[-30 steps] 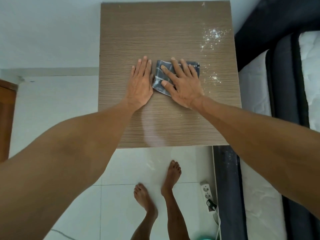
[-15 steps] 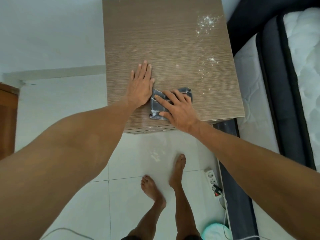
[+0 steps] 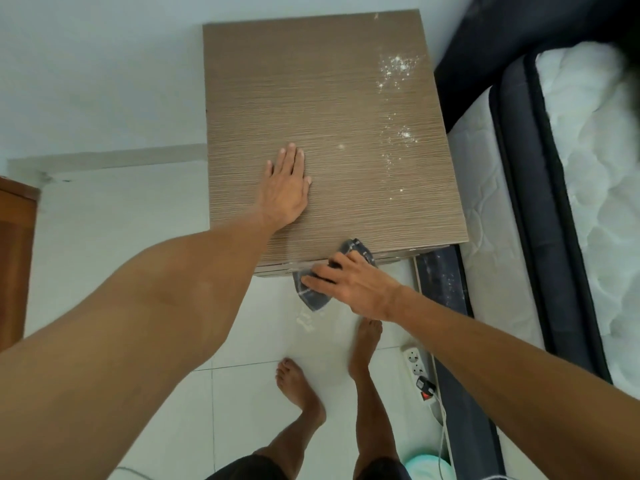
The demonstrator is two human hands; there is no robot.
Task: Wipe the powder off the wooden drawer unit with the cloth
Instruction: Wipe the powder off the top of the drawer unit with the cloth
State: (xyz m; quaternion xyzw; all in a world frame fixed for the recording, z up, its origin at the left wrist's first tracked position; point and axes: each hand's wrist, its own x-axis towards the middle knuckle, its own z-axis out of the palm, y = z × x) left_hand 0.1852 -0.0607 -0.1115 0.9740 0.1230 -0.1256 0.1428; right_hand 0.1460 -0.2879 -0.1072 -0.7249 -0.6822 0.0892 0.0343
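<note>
Left hand point(image 3: 287, 188) flat, fingers together — right hand point(image 3: 349, 282) curled, gripping.

The square drawer unit of pale brown, fine-grained wood point(image 3: 325, 109) stands on white tile beside the bed. White powder point(image 3: 398, 69) speckles its top along the right side — thickest near the far right corner. The dark grey cloth with thin pale lines point(image 3: 313, 294) hangs crumpled over the near front edge — partly below it.

Glossy white floor tiles point(image 3: 156, 265) spread beneath and left of the grip. A pale wall point(image 3: 104, 64) rises beyond. Right of the grip stands a quilted white mattress point(image 3: 595, 188) with dark edging; a white power strip point(image 3: 415, 363) lies nearby on the floor.
</note>
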